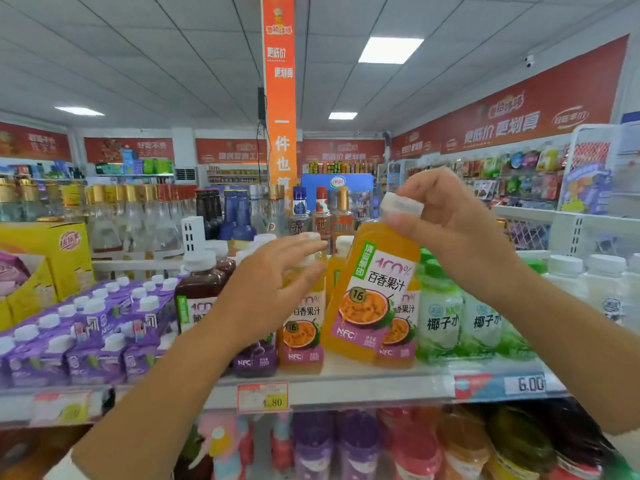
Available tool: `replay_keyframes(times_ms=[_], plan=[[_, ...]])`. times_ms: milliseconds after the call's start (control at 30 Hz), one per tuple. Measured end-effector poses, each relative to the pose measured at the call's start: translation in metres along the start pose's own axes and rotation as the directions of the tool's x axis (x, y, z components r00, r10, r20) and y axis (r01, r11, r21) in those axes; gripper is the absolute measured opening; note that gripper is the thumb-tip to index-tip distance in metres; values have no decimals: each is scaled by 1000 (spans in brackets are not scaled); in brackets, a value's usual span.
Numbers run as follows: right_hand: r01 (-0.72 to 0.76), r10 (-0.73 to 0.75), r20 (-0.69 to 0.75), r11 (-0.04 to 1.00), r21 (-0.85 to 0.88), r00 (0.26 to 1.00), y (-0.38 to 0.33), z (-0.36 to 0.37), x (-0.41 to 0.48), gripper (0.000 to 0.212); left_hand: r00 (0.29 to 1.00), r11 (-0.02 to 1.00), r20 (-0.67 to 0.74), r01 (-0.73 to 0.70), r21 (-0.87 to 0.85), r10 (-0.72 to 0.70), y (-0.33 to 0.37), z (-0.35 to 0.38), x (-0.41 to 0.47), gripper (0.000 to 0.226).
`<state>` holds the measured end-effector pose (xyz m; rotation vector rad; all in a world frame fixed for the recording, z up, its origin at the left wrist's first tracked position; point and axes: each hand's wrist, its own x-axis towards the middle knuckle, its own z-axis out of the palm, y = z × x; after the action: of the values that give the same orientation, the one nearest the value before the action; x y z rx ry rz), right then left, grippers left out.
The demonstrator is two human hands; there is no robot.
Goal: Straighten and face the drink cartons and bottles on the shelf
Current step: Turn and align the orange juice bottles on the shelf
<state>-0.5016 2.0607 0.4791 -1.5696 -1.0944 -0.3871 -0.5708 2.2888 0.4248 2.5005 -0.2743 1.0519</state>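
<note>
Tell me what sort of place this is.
Most likely a small supermarket: a shelf of juice bottles, price tags on its edge, and red promotional banners high above.

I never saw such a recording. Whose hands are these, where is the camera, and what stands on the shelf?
There is no machine: these are one person's bare hands, filmed by a single wide-angle camera worn on the head, so the arms enter from below. On the shop shelf stand purple cartons at the left, a dark bottle, orange bottles in the middle and green-and-white bottles at the right. The right hand pinches the white cap of a tilted orange bottle. The left hand is open, fingers straight, reaching toward the orange bottles behind; it grips nothing.
</note>
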Motion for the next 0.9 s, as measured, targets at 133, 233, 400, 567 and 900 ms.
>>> replay_keyframes(times_ms=[133, 233, 400, 567, 900], plan=[[-112, 129, -65, 970, 216, 990, 13, -7, -51, 19, 954, 777, 257, 276, -565, -152, 48, 47, -71, 46], [-257, 289, -75, 924, 283, 954, 37, -6, -97, 22, 831, 481, 514, 547, -686, -211, 72, 95, -124, 73], [-548, 583, -66, 792, 270, 810, 79, -9, -166, 20, 702, 239, 600, 703, -670, -383, 106, 156, -182, 72], [-639, 696, -42, 680, 359, 717, 93, -11, -205, 18, 623, 186, 654, 770, -611, -429, 119, 175, -210, 63], [-704, 764, -115, 633, 323, 635, 104, 26, -242, 23, 563, 216, 740, 826, -521, -367, 90, 167, -243, 49]])
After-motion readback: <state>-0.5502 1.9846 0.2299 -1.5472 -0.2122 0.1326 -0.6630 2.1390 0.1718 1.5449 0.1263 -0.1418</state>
